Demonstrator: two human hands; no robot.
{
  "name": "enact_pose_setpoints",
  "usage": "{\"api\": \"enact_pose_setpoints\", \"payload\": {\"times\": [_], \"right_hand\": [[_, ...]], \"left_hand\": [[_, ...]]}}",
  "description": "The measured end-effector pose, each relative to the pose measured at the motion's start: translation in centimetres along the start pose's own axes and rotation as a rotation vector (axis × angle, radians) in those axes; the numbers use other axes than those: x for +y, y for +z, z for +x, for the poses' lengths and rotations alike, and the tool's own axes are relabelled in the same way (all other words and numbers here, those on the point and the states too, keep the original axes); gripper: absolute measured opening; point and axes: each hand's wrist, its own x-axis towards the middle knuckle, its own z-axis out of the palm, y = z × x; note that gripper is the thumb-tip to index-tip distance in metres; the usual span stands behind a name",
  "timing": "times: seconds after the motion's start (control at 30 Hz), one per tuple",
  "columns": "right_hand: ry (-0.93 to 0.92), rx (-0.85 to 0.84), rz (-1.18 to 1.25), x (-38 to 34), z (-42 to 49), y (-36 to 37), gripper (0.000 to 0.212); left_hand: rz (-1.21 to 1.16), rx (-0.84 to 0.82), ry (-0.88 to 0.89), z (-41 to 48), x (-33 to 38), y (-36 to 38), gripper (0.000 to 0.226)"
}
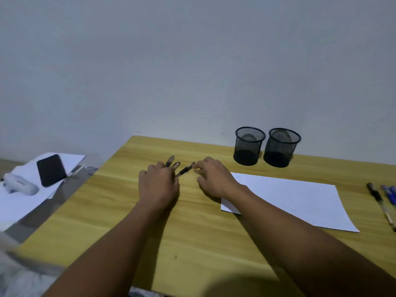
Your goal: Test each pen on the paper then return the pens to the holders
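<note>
Your left hand (158, 183) gripped a bunch of pens (174, 165) over the table (107, 211), left of the paper (289, 196) — your right hand (214, 179) pinched the end of one black pen (184, 170). Loose pens (379, 198) lay right of the paper.

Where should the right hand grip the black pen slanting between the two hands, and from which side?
Probably pinch the black pen across its bare barrel near the far end, coming from the right. That end points toward the right hand, while the near end is tucked under the left hand, so only that stretch is free.
</note>
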Motion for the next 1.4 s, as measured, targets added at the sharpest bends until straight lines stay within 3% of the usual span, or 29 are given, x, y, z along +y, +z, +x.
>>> {"api": "enact_pose_setpoints", "payload": {"times": [0.2,0.3,0.5,0.57,0.67,0.8,0.93,1.03,1.4], "right_hand": [[-0.044,0.026,-0.005,0.5,0.8,1.0,0.046],[-0.103,0.012,-0.082,0.3,1.1,0.9,0.037],[-0.239,0.037,-0.233,0.5,1.2,-0.8,0.017],[-0.213,0.15,-0.138,1.2,1.1,-2.2,0.015],[-0.016,0.313,0.168,2.4,0.8,-5.1,0.007],[0.227,0.233,0.778,3.5,-1.2,-8.6,0.003],[0.234,0.154,0.769,4.8,-3.3,-9.5,0.021],[0.273,0.148,0.806,6.2,-4.3,-9.8,0.028],[0.197,0.026,0.86,7.4,-5.4,-10.6,0.02]], "left_hand": [[0.005,0.036,0.068,-0.1,1.2,0.3,0.029],[-0.054,0.041,0.106,-0.3,1.2,0.3,0.024],[-0.455,0.142,0.149,-0.3,1.1,0.0,0.016],[-0.647,0.222,0.062,-0.3,1.6,-0.5,0.032],[-0.757,0.228,0.004,0.1,2.6,-0.8,0.05],[-0.663,0.132,0.148,0.1,5.5,0.1,0.052],[-0.614,0.159,0.253,0.0,9.6,0.6,0.026],[-0.565,0.174,0.34,0.2,11.0,1.1,0.024],[-0.682,0.057,0.469,0.2,11.8,1.6,0.017]]}}
